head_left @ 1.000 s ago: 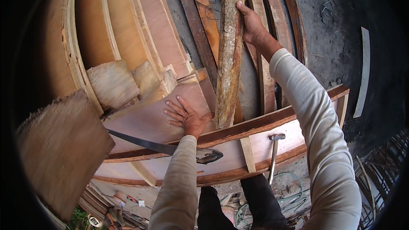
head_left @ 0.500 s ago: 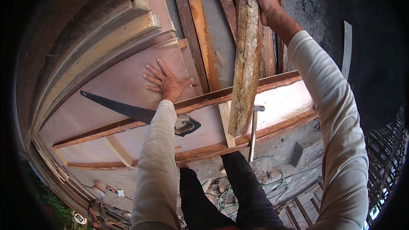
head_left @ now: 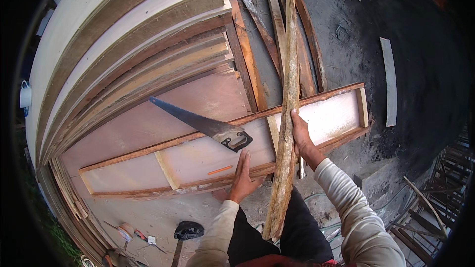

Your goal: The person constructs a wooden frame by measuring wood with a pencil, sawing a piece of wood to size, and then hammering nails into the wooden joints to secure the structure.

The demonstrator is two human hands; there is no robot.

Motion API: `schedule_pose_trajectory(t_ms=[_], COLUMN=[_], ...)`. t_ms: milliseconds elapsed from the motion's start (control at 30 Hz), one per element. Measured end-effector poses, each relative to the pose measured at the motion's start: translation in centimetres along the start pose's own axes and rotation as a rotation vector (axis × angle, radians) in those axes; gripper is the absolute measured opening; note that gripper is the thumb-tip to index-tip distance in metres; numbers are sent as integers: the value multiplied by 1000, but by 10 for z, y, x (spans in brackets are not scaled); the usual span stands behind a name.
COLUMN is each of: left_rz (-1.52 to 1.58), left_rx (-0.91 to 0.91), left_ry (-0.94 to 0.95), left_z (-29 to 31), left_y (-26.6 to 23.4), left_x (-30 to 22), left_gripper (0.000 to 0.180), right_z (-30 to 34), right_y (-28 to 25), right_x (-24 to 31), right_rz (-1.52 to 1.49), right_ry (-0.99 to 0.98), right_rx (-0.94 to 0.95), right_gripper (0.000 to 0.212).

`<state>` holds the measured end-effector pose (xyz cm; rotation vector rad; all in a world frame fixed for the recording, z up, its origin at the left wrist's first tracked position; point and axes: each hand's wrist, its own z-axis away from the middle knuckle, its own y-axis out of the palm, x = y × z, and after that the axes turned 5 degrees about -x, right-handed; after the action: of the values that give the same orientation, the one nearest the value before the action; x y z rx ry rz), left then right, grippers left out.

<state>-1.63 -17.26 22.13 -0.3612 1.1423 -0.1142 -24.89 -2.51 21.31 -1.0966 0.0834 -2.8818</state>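
A long, narrow, rough-surfaced yellow-brown wooden plank [head_left: 288, 104] runs steeply from the upper centre of the frame to the lower centre, crossing over a tapered wooden frame [head_left: 128, 174] with reddish-brown edge strips and a pale panel. The right hand [head_left: 302, 133], right of centre, is closed on the plank's right edge; its fingers are largely hidden. The left hand [head_left: 243, 180], just below centre, holds nothing: its fingers are extended and the thumb spreads rightward. Whether it touches the wooden frame cannot be told.

Just above the left hand's fingertips lies a handsaw with a dark steel blade [head_left: 198, 122] and a black-and-grey handle, the blade pointing to the upper left. A slim orange pencil [head_left: 220, 170] lies on the pale panel, left of that hand.

Thick curved-looking stacked boards [head_left: 133, 44] fill the upper left. Several long brown timbers [head_left: 308, 34] lie on the grey ground at upper centre, and a pale flat strip [head_left: 389, 79] lies at the right.
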Motion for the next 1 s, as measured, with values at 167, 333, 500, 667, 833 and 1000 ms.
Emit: schedule_pose_trajectory(t_ms=[167, 333, 500, 667, 833, 1000], left_rz=[490, 270, 608, 986, 950, 836], left_rx=[-100, -413, -642, -816, -788, -875], left_ry=[-179, 262, 337, 269, 293, 399], left_z=[160, 196, 196, 223, 238, 231], left_y=[17, -67, -169, -206, -195, -181], left_x=[-12, -102, -203, -241, -264, -280], left_gripper=[123, 126, 96, 67, 75, 67], right_z=[58, 149, 217, 271, 285, 237], right_y=[24, 95, 124, 129, 84, 38], right_x=[-33, -16, 35, 35, 40, 54], right_rz=[-138, -269, -455, -247, 93, 597], right_ry=[96, 139, 115, 33, -101, -832], right_rx=[58, 105, 383, 574, 327, 127], right_gripper=[63, 62, 64, 67, 60, 68])
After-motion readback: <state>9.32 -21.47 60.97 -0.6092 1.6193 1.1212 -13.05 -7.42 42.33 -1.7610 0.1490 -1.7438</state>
